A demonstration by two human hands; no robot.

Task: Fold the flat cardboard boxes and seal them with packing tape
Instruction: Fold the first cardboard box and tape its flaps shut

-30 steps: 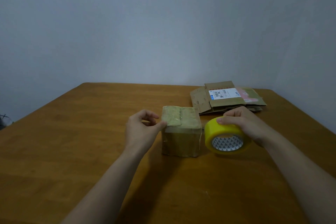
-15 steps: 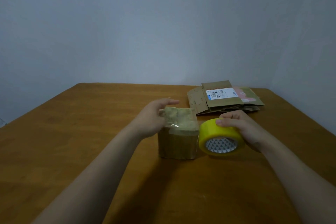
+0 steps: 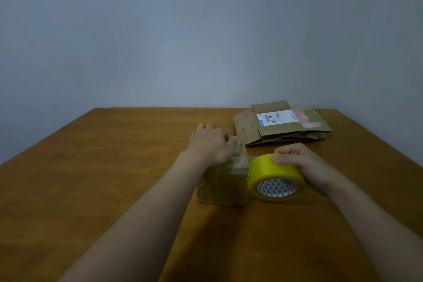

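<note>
Now, from the head camera, the only view: the small folded box (image 3: 223, 186) sits mid-table, its top already glossy with tape, and the left hand (image 3: 212, 144) lies across that top, fingers fairly straight and reaching over the far edge, pressing rather than gripping. Right beside the box, touching or nearly so, stands the yellow tape roll (image 3: 274, 176), and the right hand (image 3: 304, 167) is wrapped over it from above, fingers curled on the rim. Whether a strip runs from roll to box is too faint to tell. Behind them, near the far edge of the wooden table (image 3: 91, 167), waits the stack of flat cardboard boxes (image 3: 281, 126). The danger, as it looks: 1 skewed pull on the roll and the tape lies crooked or wrinkles; ease that left palm off and this light box likely slides or tips with the tug.
</note>
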